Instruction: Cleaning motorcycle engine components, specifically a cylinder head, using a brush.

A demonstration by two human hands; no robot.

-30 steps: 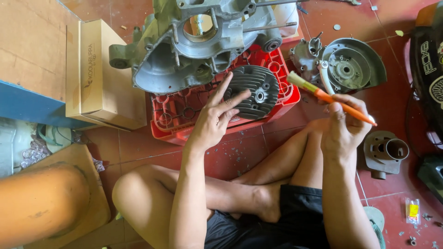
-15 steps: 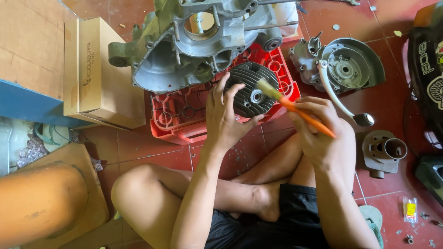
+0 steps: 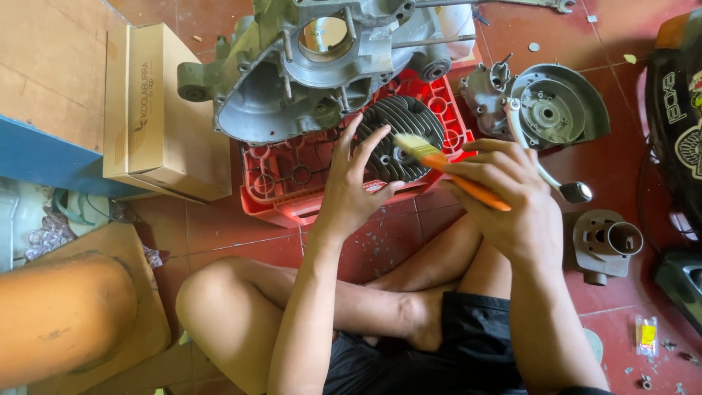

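Tan cardboard box point(image 3: 164, 117) left of red crate point(image 3: 285, 183) holding finned cylinder head point(image 3: 398, 139); left hand point(image 3: 351, 190) fingers released, steadying it; right hand point(image 3: 512, 197) grasping orange brush point(image 3: 453, 168).

The person sits cross-legged, both bare forearms reaching forward over the knees. The left hand point(image 3: 349, 192) is spread, palm down, its fingers point(image 3: 369, 146) fanned out and stretched forward, the thumb angled off to the right; nothing is enclosed in it. The right hand point(image 3: 512, 201) is curled into a grip, knuckles up, the fingers folded around a slim handle with the thumb pressed along it. The right wrist bends slightly inward, toward the left hand.
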